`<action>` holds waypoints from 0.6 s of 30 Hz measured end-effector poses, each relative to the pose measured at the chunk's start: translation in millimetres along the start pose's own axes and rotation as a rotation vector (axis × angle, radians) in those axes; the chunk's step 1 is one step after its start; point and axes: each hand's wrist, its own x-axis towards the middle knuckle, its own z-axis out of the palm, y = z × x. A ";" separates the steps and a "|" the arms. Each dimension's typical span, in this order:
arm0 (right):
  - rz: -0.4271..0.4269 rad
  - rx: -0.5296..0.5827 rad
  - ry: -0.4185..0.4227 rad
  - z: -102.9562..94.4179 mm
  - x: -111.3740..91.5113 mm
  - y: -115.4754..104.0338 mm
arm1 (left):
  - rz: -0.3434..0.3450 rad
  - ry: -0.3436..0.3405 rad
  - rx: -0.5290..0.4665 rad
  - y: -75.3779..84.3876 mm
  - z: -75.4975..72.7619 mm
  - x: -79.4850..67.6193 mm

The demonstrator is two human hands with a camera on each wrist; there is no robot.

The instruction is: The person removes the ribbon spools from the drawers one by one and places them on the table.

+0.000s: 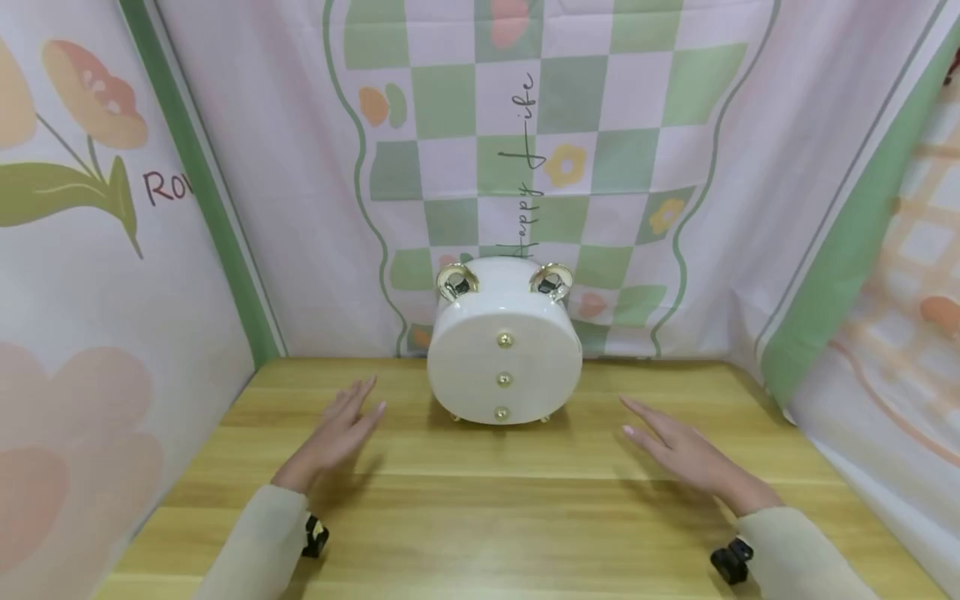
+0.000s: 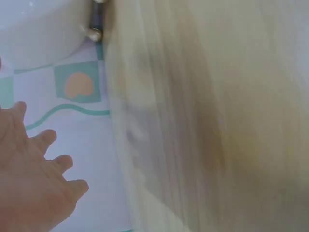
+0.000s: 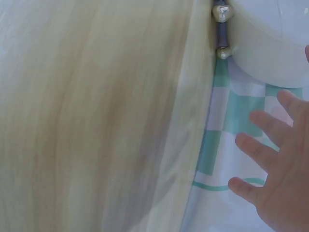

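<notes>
A white, rounded box (image 1: pixel 468 367) with an oval front stands on the wooden table near its back edge. Three gold knobs run down the middle of that front. Two gold rings stick up from its top like ears, and small gold feet (image 3: pixel 223 13) lift it off the wood. To its left my left hand (image 1: pixel 333 437) hovers over the table, fingers straight and spread, holding nothing. My right hand (image 1: pixel 690 450) does the same on the other side, its fingertips pointing toward the box. Both hands are apart from the box.
Behind the wooden table (image 1: pixel 465 533) hangs a curtain (image 1: pixel 630 92) with green checks and flowers. More printed cloth closes in the left and right sides. Small black cameras sit at the left wrist (image 1: pixel 315 537) and right wrist (image 1: pixel 731 560).
</notes>
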 end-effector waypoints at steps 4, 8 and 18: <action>-0.016 0.079 -0.016 -0.8 1.4 -3.7 | 0.034 0.001 -0.102 6.0 -0.8 4.0; 0.000 0.146 -0.028 -2.9 2.3 -11.0 | 0.055 0.009 -0.190 11.0 -2.4 9.1; 0.014 0.156 0.014 -6.0 9.7 -31.2 | 0.040 0.051 -0.283 30.8 -7.0 24.1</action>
